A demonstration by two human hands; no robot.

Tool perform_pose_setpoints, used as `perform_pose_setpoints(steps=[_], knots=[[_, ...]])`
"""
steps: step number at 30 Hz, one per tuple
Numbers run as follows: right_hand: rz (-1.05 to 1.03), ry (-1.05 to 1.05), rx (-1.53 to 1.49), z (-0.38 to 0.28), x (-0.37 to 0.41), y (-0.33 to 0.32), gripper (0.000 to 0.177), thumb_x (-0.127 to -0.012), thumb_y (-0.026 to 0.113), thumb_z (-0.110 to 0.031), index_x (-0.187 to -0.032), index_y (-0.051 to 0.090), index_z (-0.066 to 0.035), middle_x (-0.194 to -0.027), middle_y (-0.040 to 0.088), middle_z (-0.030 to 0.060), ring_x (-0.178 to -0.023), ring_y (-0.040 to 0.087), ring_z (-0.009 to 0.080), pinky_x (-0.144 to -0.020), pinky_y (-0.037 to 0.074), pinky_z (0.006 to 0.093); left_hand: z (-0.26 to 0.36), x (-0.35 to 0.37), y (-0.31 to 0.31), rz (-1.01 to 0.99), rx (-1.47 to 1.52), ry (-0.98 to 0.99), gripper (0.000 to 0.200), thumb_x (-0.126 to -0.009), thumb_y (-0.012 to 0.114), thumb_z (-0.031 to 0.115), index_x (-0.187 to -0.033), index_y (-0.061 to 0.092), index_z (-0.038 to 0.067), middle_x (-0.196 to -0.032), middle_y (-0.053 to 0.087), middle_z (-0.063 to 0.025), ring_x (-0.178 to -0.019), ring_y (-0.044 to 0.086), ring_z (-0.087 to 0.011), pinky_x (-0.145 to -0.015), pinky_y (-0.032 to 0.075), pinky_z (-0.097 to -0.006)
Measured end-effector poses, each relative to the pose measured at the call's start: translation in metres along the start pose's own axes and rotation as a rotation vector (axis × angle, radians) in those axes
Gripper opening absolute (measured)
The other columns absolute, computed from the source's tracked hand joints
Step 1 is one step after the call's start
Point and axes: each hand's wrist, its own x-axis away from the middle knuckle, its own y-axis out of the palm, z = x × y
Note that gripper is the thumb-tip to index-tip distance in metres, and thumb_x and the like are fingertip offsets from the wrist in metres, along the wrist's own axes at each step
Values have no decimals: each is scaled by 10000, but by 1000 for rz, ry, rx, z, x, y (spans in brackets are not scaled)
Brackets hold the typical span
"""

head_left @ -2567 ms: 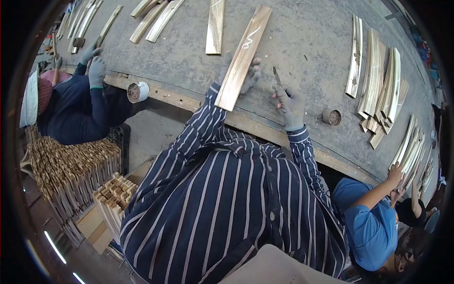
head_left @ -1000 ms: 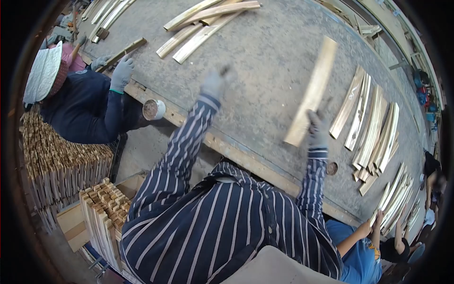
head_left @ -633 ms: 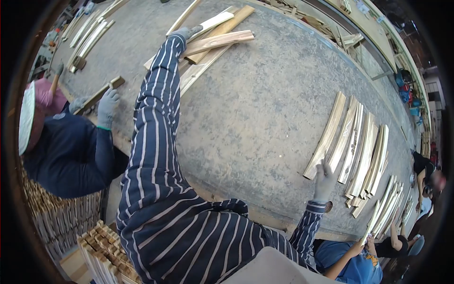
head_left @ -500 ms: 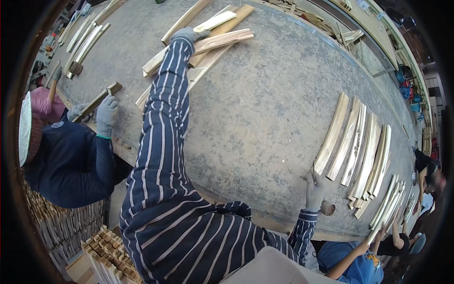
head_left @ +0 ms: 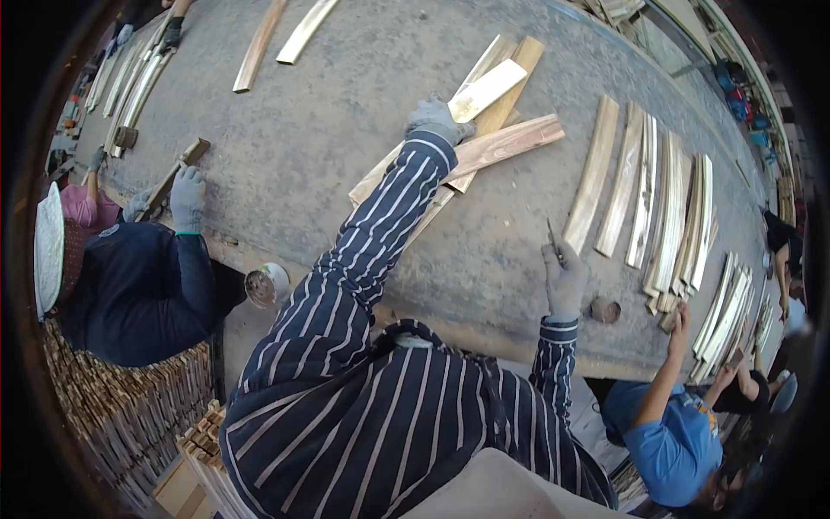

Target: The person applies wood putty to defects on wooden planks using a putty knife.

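My left hand (head_left: 439, 121), in a grey glove, reaches across the table and is closed on a loose bunch of wooden slats (head_left: 489, 88). These slats lie crossed over one another at different angles; the glove hides where they meet. A reddish slat (head_left: 510, 145) sticks out to the right below the glove. Near the table's front edge, my gloved right hand (head_left: 566, 278) is closed around a thin, dark, pointed tool (head_left: 552, 232), its tip upward. Just right of that hand stands a small round cup (head_left: 605, 310) with brown stuff in it.
A row of wooden slats (head_left: 666, 216) lies to the right on the grey table (head_left: 346, 121). Two slats (head_left: 259, 48) lie at the far left. One co-worker (head_left: 130, 277) handles a slat on the left; another, in blue (head_left: 670, 432), works at right. A container (head_left: 266, 285) stands at the front edge.
My left hand has moved right and nearer, bringing the crossed slats along. Two slats are left behind at the far side. My right hand still holds the pointed tool, and the view has shifted.
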Motion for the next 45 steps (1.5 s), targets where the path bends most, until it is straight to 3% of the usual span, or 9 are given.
perform_pose_setpoints(steps=[6,13,16,23,30,39,42,44,45], knots=[[125,-24,-189,80,31,-40,254,-862,644,-191,-981,639,33,-787,643,126,-734,593,166,-693,464,296,-41,116,-17,-170,-105,26,793,-649,714,579,-1213,573,40,-1157,548,-178,-1078,543,-325,-916,443,-388],[-21,-61,-153,83,42,-47,256,-865,634,-213,-996,648,6,-790,650,123,-729,599,174,-687,464,300,-73,177,10,233,-130,121,635,-789,680,414,-1246,533,-3,-1077,594,-167,-979,595,-281,-829,479,-356],[-96,-89,-229,73,46,-36,247,-867,629,-214,-1006,654,-12,-773,653,121,-689,599,181,-668,467,307,-101,217,27,-358,1311,89,530,-926,535,349,-1280,465,-40,-1012,617,-191,-865,638,-224,-686,542,-264],[-439,32,-277,51,50,-9,294,-873,613,-287,-1026,686,-47,-727,678,75,-684,608,118,-635,464,270,-55,287,86,-766,2082,-81,616,-950,449,426,-1346,359,-37,-1113,591,-239,-864,641,-289,-747,563,-355],[-866,154,-659,29,92,10,416,-859,662,-266,-1152,587,20,-1000,650,82,-876,605,115,-766,478,230,-38,293,163,-371,1979,-208,385,-914,578,193,-1220,501,-27,-1117,595,-171,-1032,585,-227,-889,502,-360],[-901,241,-1028,63,98,-37,501,-831,677,-176,-1215,500,93,-1072,625,99,-921,605,128,-802,485,233,7,297,117,-575,1727,-25,429,-906,594,327,-1205,546,23,-1063,586,-28,-995,531,-132,-876,414,-275],[-698,255,-839,66,91,-66,565,-812,691,-184,-1228,472,129,-1042,642,160,-895,636,183,-807,524,270,2,282,108,-6,1171,102,537,-854,642,379,-1252,512,43,-1041,571,-39,-985,531,-179,-878,423,-301],[-610,222,-845,73,72,-92,545,-819,690,-190,-1201,482,138,-1019,648,166,-868,651,193,-789,542,270,-19,268,102,558,-93,118,643,-768,706,397,-1277,505,59,-1011,565,-84,-971,538,-244,-874,447,-363],[-536,240,-856,76,61,-109,520,-821,692,-198,-1184,499,122,-1004,650,161,-858,653,189,-777,544,266,-32,260,105,556,-97,116,643,-768,706,397,-1277,505,59,-1011,565,-84,-971,538,-244,-874,447,-363]])
